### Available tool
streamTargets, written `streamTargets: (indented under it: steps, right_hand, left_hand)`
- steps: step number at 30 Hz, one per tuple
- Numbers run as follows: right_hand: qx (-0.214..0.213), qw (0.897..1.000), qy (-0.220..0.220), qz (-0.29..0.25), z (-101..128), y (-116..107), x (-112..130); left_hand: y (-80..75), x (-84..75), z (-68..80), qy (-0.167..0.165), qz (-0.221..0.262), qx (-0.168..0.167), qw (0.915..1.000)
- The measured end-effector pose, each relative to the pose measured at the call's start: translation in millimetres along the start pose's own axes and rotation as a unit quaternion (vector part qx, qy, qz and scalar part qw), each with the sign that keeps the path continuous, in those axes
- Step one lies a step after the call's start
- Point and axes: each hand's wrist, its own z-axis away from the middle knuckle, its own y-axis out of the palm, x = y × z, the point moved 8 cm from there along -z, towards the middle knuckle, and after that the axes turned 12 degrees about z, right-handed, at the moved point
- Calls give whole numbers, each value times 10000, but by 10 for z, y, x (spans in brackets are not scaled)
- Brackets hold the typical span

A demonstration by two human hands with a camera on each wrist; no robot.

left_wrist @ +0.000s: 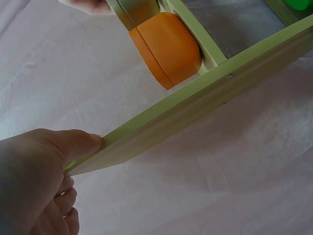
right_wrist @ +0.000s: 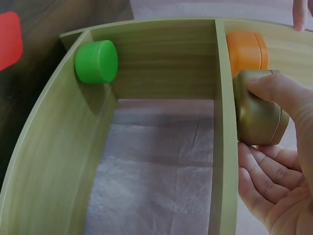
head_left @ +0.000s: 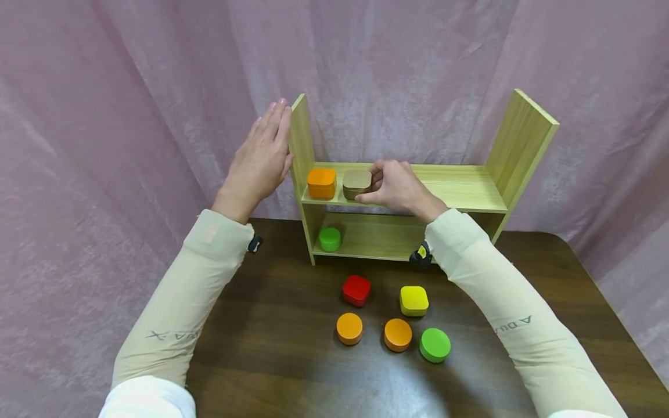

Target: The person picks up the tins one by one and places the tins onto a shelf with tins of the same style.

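Nearest me on the dark wooden table (head_left: pixel 292 360), loose blocks lie near the wooden shelf (head_left: pixel 470 191). My right hand (head_left: pixel 399 186) pinches the brown block (head_left: pixel 358 183) on the upper board, just beside the orange block (head_left: pixel 321 182); a careless shove could knock that neighbour. My left hand (head_left: pixel 261 159), fingers straight, braces the shelf's side; beyond hangs a pink curtain (head_left: pixel 130 87).

The right hand (head_left: pixel 399 188) hides the brown box's (head_left: pixel 357 183) right side; red box (right_wrist: pixel 10 40) cut off.
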Motion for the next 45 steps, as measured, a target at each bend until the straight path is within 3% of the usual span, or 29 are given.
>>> streamTargets:
  steps: [15, 24, 35, 45]
  right_hand:
    - [268, 9995, 142, -71, 39, -5, -58]
    - [387, 9989, 91, 240, 169, -217, -67]
    - [282, 9980, -326, 456, 585, -516, -52]
    - [398, 9942, -621, 788, 1046, -499, -197]
  left_hand:
    - [-18, -51, 6, 139, -8, -183, 9997]
    - [-13, -40, 1, 145, 101, -168, 9997]
    - [-4, 7, 3, 142, 121, -173, 9997]
    - [6, 14, -22, 163, 39, -208, 9996]
